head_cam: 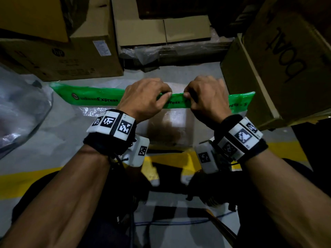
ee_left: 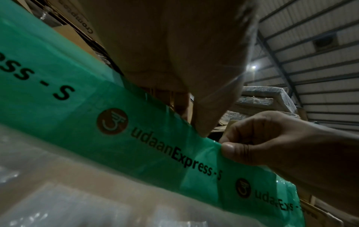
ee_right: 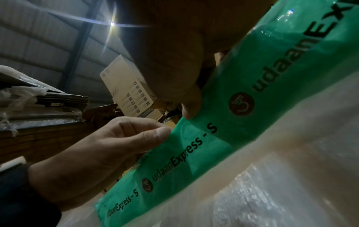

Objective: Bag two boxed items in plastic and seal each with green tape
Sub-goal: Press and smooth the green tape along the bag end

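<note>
The green tape (head_cam: 93, 99) is lying as one long strip across the middle of the head frame, its long axis running left to right, its left end near the stacked cartons at the left and its right end (head_cam: 241, 102) tucking under the tilted carton (head_cam: 279, 68) at the right; the repeated black print is running along it. It is sitting on the far edge of the clear plastic bag (head_cam: 93, 111), and through that plastic the brown boxed item (head_cam: 170, 129) is showing in the centre of the frame, between your wrists.

Your left hand (head_cam: 143, 99) is pinching the tape's far edge between thumb and curled fingers; your right hand (head_cam: 206, 97) is doing the same just beside it, the two thumbs nearly meeting; both wrist views are showing the opposite hand (ee_left: 272, 138) (ee_right: 116, 145) pinching the tape.

Your hands are hiding the middle of the strip and the box's far edge; the wrist cameras are covering its near corners; the bag's outline is hard to make out against the grey floor (head_cam: 53, 140); more clear plastic (head_cam: 19, 104) is cut off at the left edge.
</note>
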{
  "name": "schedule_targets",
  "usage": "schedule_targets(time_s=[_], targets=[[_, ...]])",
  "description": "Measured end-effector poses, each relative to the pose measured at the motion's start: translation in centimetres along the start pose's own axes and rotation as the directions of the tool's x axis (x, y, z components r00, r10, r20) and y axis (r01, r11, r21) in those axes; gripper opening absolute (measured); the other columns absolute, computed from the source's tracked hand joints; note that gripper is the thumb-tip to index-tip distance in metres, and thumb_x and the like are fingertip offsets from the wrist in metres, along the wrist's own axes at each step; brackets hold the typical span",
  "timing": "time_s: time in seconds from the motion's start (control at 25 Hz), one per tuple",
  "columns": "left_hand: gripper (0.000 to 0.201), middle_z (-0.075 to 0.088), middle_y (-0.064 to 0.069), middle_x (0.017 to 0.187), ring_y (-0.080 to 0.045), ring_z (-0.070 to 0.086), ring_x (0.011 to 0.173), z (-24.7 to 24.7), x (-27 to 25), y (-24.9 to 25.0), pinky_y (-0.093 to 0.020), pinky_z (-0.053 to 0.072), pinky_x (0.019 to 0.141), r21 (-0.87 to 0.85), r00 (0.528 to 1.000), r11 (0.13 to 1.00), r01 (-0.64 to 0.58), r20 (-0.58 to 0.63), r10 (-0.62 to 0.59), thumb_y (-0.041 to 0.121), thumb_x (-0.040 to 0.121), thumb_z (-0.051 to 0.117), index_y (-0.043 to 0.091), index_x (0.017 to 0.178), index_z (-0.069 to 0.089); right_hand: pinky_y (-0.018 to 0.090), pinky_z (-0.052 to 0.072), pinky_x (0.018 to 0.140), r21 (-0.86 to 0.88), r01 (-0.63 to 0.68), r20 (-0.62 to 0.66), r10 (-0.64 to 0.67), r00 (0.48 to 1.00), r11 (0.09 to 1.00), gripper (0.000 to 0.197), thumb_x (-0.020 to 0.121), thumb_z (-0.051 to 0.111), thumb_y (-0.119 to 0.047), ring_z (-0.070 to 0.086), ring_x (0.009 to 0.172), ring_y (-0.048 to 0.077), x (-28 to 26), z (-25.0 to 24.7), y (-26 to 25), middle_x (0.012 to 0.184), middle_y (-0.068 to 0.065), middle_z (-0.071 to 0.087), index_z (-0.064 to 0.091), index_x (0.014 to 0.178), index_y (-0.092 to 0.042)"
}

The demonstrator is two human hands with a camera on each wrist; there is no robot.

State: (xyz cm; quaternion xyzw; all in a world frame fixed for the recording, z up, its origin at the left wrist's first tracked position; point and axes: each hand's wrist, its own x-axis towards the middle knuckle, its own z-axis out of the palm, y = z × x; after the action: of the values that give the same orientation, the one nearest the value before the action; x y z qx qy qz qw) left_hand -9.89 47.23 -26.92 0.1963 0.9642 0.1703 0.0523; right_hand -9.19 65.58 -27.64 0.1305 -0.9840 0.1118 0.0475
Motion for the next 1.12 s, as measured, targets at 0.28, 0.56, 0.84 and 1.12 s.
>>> schedule_targets(time_s=[0.28,0.56,0.84,1.12], targets=[[0.023,0.062,0.001,0.105,-0.019,0.055,0.098,-0.2,-0.1,0.1,-0.037,0.043,0.077,0.06,1.0,0.998,-0.018,-0.011,0.019,0.035,0.095,0.05,0.025,0.109,0.065,0.029,0.015,0.075,-0.003,-0.028,0.01,0.028,1.0,1.0,0.02,0.095,0.048,-0.036,0.039,0.085,0.014,0.0,0.1,-0.2,0.085,-0.008,0.045,0.063,0.091,-0.024],[0.03,0.062,0.001,0.11,-0.021,0.054,0.102,-0.8,-0.5,-0.6,-0.036,0.042,0.079,0.082,0.998,0.995,0.053,-0.026,-0.051,0.044,0.094,0.049,0.026,0.115,0.063,0.034,0.025,0.08,0.015,-0.047,-0.002,0.047,0.999,0.999,0.021,0.096,0.048,-0.035,0.049,0.092,0.02,0.1,0.0,0.2,0.091,-0.002,0.056,0.065,0.094,-0.022],[0.03,0.061,-0.005,0.114,-0.027,0.053,0.108,-2.1,-2.6,-4.8,-0.046,0.045,0.091,0.119,0.991,0.984,0.13,-0.049,-0.125,0.021,0.093,0.056,0.021,0.122,0.061,0.033,0.024,0.08,0.033,-0.052,0.022,0.051,0.998,0.998,0.021,0.096,0.047,-0.034,0.05,0.095,0.021,0.5,0.7,0.2,0.091,-0.005,0.049,0.065,0.097,-0.022],[0.023,0.063,-0.004,0.106,-0.027,0.056,0.1,-1.6,-2.7,-4.7,-0.043,0.046,0.082,0.129,0.986,0.986,0.105,-0.143,-0.087,0.019,0.091,0.057,0.02,0.112,0.066,0.04,0.034,0.083,0.149,0.092,0.053,-0.101,0.993,0.985,0.042,0.093,0.038,-0.047,0.052,0.097,0.024,1.2,1.0,-2.2,0.101,0.001,0.062,0.068,0.11,-0.023]])
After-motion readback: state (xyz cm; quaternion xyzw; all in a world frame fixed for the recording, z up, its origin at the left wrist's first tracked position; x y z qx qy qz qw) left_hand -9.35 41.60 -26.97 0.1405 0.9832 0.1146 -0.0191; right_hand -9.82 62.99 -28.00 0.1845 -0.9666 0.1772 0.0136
